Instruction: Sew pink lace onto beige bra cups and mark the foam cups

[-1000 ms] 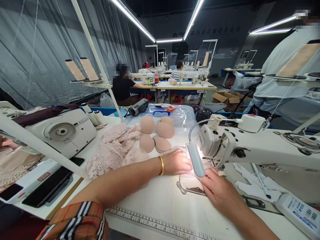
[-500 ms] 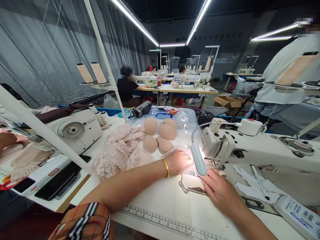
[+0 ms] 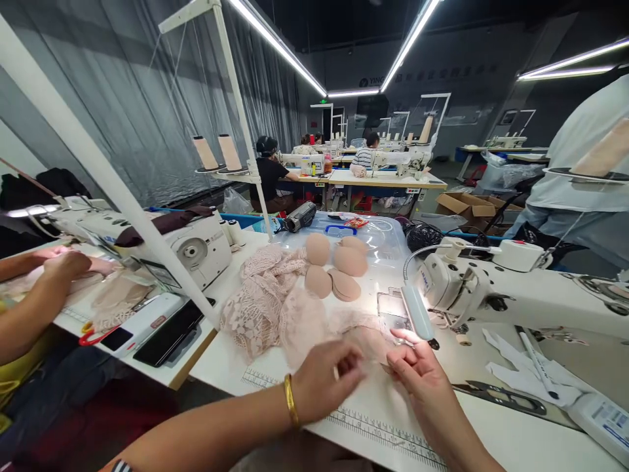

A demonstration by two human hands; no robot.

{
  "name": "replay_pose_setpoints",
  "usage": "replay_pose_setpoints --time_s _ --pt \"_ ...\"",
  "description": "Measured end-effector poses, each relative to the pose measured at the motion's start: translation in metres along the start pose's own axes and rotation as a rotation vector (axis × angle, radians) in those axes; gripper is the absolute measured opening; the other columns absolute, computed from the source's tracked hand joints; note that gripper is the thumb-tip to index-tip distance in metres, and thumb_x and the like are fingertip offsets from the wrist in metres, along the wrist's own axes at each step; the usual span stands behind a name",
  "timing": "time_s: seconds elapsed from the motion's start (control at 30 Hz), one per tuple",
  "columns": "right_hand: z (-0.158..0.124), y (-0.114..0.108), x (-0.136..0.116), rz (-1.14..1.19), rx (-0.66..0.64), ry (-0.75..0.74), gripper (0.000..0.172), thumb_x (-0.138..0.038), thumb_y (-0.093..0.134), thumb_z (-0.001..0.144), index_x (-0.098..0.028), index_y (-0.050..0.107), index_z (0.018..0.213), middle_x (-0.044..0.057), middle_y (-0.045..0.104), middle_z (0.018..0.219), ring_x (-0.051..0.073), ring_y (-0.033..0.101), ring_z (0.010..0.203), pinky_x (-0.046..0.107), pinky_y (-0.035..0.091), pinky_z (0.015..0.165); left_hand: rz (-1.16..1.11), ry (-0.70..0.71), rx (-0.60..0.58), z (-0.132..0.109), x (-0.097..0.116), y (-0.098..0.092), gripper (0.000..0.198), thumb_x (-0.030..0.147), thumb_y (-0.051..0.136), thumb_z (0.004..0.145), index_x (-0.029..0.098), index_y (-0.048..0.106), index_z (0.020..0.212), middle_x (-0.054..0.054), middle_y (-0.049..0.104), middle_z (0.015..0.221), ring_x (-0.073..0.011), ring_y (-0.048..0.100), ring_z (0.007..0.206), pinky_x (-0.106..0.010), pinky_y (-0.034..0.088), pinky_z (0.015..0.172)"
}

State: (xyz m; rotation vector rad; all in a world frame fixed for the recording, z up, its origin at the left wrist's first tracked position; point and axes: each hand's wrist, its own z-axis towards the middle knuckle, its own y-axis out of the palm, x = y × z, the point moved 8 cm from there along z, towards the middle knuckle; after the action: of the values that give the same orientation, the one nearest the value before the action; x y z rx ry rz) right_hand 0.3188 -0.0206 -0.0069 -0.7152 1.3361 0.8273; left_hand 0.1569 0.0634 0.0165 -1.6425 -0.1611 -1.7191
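Observation:
Pinched between the thumb and fingers of my right hand (image 3: 417,373) is the edge of a sheer beige fabric piece (image 3: 366,341), just below the lamp of the sewing machine (image 3: 457,282). My left hand (image 3: 329,380), with a gold bracelet at the wrist, hovers left of it, slightly blurred; its fingers are curled and whether they hold anything is unclear. Cream lace fabric (image 3: 255,305) lies bunched on the table, left of the machine. Several beige foam cups (image 3: 350,261) sit behind my hands, some overlapping.
A clear plastic lid (image 3: 383,239) lies behind the cups. Right of my hands are a white marker (image 3: 538,364) and paper scraps. A thread stand pole (image 3: 240,111) rises at the left. At far left, a co-worker's hands (image 3: 61,265) handle fabric at another machine.
Both hands have drawn back from beside the needle area towards the table's front, my left hand further. The sheer fabric has come out with my right hand. The view has shifted left.

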Motion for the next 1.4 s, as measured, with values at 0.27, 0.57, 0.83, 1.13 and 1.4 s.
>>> replay_pose_setpoints --time_s 0.27,0.57,0.83,1.13,1.4 --pt "-0.056 0.014 0.017 -0.207 -0.170 -0.066 0.033 -0.052 0.065 0.099 -0.031 0.072 0.124 0.004 0.072 0.091 0.024 0.073 0.088 0.031 0.063 0.076 -1.152 -0.433 0.391 -0.013 -0.020 0.026 0.055 0.042 0.100 0.060 0.015 0.071 0.099 -0.008 0.077 0.096 -0.0211 0.073 0.091 -0.035 0.056 0.093" --pt "-0.037 -0.004 -0.006 0.158 -0.092 0.452 0.078 -0.083 0.050 0.093 -0.033 0.056 0.152 0.011 0.067 0.145 0.035 0.063 0.132 0.052 0.051 0.109 -1.125 -0.388 -0.089 -0.018 0.015 0.048 0.066 0.044 0.100 0.061 0.015 0.077 0.116 -0.012 0.077 0.103 -0.0235 0.071 0.096 -0.033 0.052 0.089" --pt "-0.063 -0.001 -0.006 0.292 0.077 0.318 0.113 -0.062 0.092 0.071 -0.036 0.032 0.164 0.003 0.081 0.099 0.027 0.075 0.090 0.041 0.059 0.086 -1.189 -0.371 0.184 -0.002 0.010 0.039 0.052 0.039 0.098 0.062 0.012 0.081 0.103 -0.011 0.076 0.094 -0.0227 0.067 0.093 -0.032 0.050 0.090" --pt "-0.059 -0.005 0.001 0.333 0.150 0.278 0.104 -0.057 0.091 0.074 -0.030 0.039 0.160 0.006 0.082 0.107 0.028 0.076 0.096 0.037 0.060 0.083 -1.249 -0.390 0.317 0.008 0.009 0.042 0.054 0.039 0.103 0.055 0.010 0.083 0.097 -0.012 0.079 0.094 -0.0213 0.068 0.091 -0.033 0.050 0.095" --pt "-0.057 -0.005 0.002 0.373 0.189 0.284 0.094 -0.051 0.094 0.073 -0.030 0.047 0.152 0.004 0.081 0.101 0.025 0.075 0.091 0.031 0.059 0.078 -1.241 -0.434 0.296 0.014 0.015 0.050 0.055 0.042 0.103 0.053 0.009 0.081 0.090 -0.012 0.077 0.087 -0.0213 0.068 0.083 -0.034 0.053 0.086"
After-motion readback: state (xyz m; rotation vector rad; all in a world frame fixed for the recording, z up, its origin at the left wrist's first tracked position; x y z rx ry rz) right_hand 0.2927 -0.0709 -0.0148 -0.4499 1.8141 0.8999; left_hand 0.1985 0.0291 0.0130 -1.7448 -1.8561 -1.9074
